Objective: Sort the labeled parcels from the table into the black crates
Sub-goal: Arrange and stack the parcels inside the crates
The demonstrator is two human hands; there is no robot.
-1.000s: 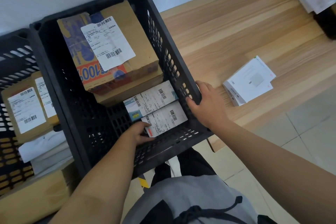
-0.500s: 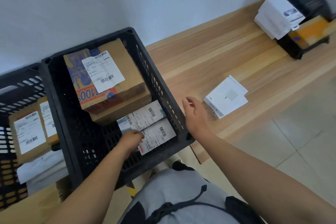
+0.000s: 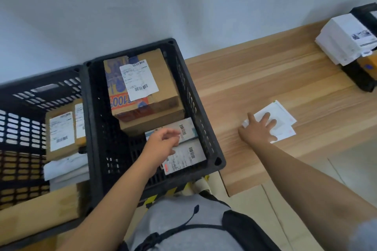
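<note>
A flat white parcel (image 3: 282,117) lies on the wooden table (image 3: 255,83). My right hand (image 3: 258,129) rests on its left part with fingers spread. The middle black crate (image 3: 201,112) holds a brown cardboard box with a white label (image 3: 140,85) and two slim labeled boxes (image 3: 186,155) at its near end. My left hand (image 3: 163,142) hovers above those slim boxes with loosely curled fingers and holds nothing. A second black crate (image 3: 30,96) on the left holds labeled brown parcels (image 3: 60,132) and a white packet.
At the table's far right stands a stack of white boxes (image 3: 344,43) on a black device (image 3: 361,75). A cardboard box (image 3: 38,206) sits at the lower left. Tiled floor lies to the right of the table. A wall runs behind the crates.
My right hand left the crate's rim and moved right onto the white parcel. My left hand lifted off the slim boxes in the crate. The view tilted up.
</note>
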